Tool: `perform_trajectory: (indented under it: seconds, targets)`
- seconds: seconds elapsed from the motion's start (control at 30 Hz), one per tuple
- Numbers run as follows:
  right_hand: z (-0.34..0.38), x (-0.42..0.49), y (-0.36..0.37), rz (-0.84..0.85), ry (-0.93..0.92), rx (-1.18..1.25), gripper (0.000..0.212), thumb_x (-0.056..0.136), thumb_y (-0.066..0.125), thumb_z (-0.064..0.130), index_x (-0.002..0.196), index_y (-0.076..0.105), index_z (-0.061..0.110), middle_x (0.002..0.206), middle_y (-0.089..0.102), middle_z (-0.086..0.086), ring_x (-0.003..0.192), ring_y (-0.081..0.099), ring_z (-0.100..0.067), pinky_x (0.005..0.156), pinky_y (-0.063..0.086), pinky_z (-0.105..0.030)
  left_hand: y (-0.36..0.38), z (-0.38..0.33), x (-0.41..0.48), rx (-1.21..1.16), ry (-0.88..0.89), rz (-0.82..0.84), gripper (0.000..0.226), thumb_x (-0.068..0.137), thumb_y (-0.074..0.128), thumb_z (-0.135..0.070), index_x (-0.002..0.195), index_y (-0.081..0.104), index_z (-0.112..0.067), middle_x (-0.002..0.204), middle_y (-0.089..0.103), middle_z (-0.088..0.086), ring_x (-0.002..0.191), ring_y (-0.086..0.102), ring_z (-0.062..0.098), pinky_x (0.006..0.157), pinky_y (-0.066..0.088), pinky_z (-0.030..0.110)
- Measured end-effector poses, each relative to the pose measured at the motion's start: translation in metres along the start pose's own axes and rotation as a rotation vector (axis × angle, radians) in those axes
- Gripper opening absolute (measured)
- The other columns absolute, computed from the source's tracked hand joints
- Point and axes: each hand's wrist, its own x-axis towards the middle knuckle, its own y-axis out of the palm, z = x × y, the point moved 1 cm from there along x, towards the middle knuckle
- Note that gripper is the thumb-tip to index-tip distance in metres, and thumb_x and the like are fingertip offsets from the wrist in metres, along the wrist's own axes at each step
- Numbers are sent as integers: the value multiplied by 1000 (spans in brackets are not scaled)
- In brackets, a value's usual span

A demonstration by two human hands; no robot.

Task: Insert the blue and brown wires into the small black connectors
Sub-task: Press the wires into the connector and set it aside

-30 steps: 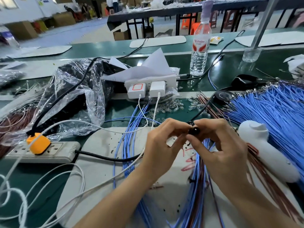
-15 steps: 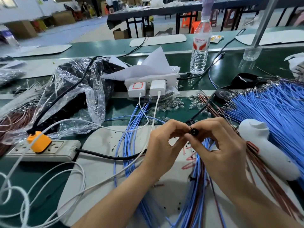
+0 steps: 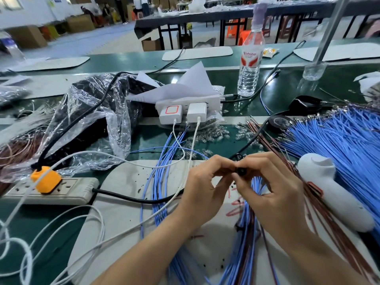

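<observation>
**A:** Where is the connector in the head view?

**B:** The small black connector [image 3: 239, 171] sits between the two hands, raised over the grey mat [image 3: 123, 182] on the desk [image 3: 287, 93].

**A:** How are the hands holding it?

**B:** The left hand [image 3: 203, 182] pinches it with curled thumb and forefinger. The right hand [image 3: 275, 190] pinches it from the other side, its fingers bent.

**A:** And the wires?

**B:** A bundle of blue and brown wires [image 3: 248, 212] runs beneath the right hand. I cannot tell whether any end is inside the connector. A fan of blue wires [image 3: 345, 145] lies to the right, near a white tool [image 3: 333, 194].
</observation>
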Motion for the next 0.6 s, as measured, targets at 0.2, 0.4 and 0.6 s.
perform_trajectory:
  seconds: [0.2, 0.4, 0.6]
  targets:
    - [3, -1, -2, -13, -44, -1, 9, 75, 71, -2, 83, 68, -3, 83, 62, -11, 77, 57, -14, 74, 48, -17, 1, 3, 1, 46, -3, 27, 13, 83, 57, 5, 94, 63, 3, 87, 68, 10, 81, 67, 20, 74, 56, 36]
    - [0, -1, -3, 1, 42, 42, 11, 77, 71, 1, 85, 63, -1, 82, 61, -7, 72, 57, -14, 68, 49, -24, 1, 5, 2, 171, 79, 44, 15, 87, 59, -1, 102, 63, 0, 90, 68, 5, 80, 65, 13, 73, 55, 28]
    - [-6, 7, -9, 46, 57, -22, 9, 82, 69, 13, 85, 68, 5, 80, 66, -1, 73, 59, -11, 70, 48, -21, 1, 1, 2, 112, 89, 51, 26, 89, 62, -4, 115, 60, -4, 95, 69, -3, 80, 68, 10, 76, 56, 25]
